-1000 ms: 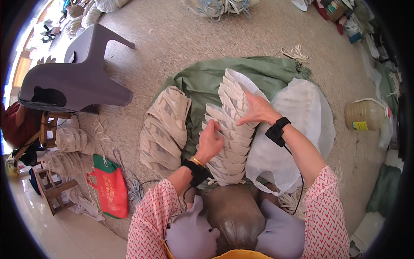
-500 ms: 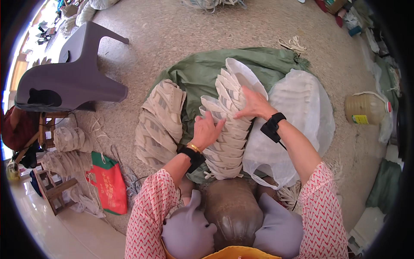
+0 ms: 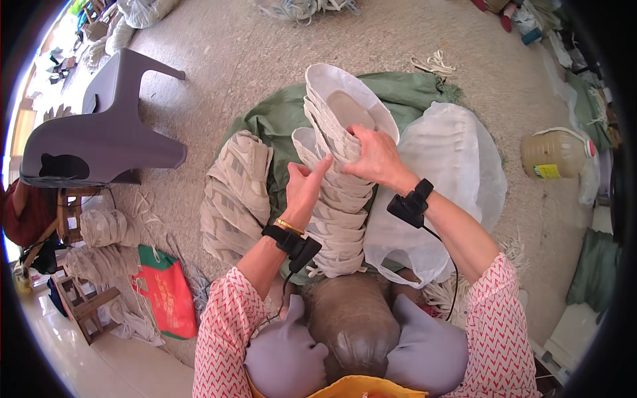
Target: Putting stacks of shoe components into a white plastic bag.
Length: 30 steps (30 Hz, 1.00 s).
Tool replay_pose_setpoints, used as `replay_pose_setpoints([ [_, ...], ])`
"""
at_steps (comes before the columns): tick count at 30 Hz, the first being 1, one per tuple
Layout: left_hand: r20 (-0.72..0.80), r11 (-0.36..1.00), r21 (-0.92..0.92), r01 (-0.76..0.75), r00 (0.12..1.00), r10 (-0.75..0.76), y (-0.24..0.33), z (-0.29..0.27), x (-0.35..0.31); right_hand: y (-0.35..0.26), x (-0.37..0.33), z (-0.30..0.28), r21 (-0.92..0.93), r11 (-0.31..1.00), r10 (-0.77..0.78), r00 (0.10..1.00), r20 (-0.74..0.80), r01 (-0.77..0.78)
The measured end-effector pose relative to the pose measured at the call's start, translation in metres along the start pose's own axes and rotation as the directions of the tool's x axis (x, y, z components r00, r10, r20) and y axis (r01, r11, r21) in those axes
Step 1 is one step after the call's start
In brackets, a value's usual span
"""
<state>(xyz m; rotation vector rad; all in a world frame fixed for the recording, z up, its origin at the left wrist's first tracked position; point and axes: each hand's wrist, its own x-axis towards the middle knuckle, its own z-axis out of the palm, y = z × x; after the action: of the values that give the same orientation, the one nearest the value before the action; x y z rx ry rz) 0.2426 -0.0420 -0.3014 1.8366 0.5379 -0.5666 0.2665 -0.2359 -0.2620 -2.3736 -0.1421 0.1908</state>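
A tall stack of nested beige and white shoe uppers [image 3: 336, 229] runs away from me across a green woven sack [image 3: 271, 119]. My right hand [image 3: 377, 158] grips the edge of the topmost shoe uppers [image 3: 345, 99], its fingers hooked over the rim. The white inside of the uppermost one faces up. Beside the stack's left edge is my left hand [image 3: 303, 194], thumb and fingers apart, with nothing visible between them. Its thumb tip is close against the stack; whether it presses there is hard to tell. Another stack of beige uppers [image 3: 240, 186] lies to the left.
A white translucent plastic bag [image 3: 438, 192] lies right of the stack. At the left are a grey plastic stool [image 3: 109, 139], a red and green bag [image 3: 167, 292] and more bundled uppers [image 3: 103, 265]. A jug of yellowish liquid [image 3: 556, 154] stands at the right.
The top uppers have tipped left and turned their insides upward, with my right hand now hooked on their rim. My left hand has shifted slightly, thumb raised. The whole view has shifted a little.
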Motion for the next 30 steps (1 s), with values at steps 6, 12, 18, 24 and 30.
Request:
replay_pose_setpoints([
  [6, 0.125, 1.0, 0.008, -0.003, 0.992, 0.002, 0.013, 0.018, -0.016, -0.004, -0.045, 0.019, -0.028, 1.0, -0.013, 0.998, -0.054, 0.012],
  [12, 0.155, 0.997, -0.014, -0.073, 0.985, 0.074, 0.01, 0.034, -0.025, 0.001, -0.072, 0.018, 0.073, 0.996, -0.05, 0.998, -0.048, 0.053],
  [18, 0.105, 0.977, 0.079, -0.2, 0.976, 0.191, -0.001, 0.047, -0.032, 0.017, -0.067, -0.034, 0.113, 0.986, -0.151, 0.923, 0.353, 0.119],
  [24, 0.035, 0.934, 0.124, -0.335, 0.942, 0.333, -0.015, 0.054, -0.031, -0.024, -0.043, -0.07, -0.376, 0.812, -0.348, 0.887, 0.304, 0.447],
  [30, 0.0, 0.977, 0.067, -0.201, 0.979, 0.202, -0.017, 0.056, -0.032, -0.041, -0.002, -0.046, -0.636, 0.151, -0.577, 0.59, 0.565, 0.757],
])
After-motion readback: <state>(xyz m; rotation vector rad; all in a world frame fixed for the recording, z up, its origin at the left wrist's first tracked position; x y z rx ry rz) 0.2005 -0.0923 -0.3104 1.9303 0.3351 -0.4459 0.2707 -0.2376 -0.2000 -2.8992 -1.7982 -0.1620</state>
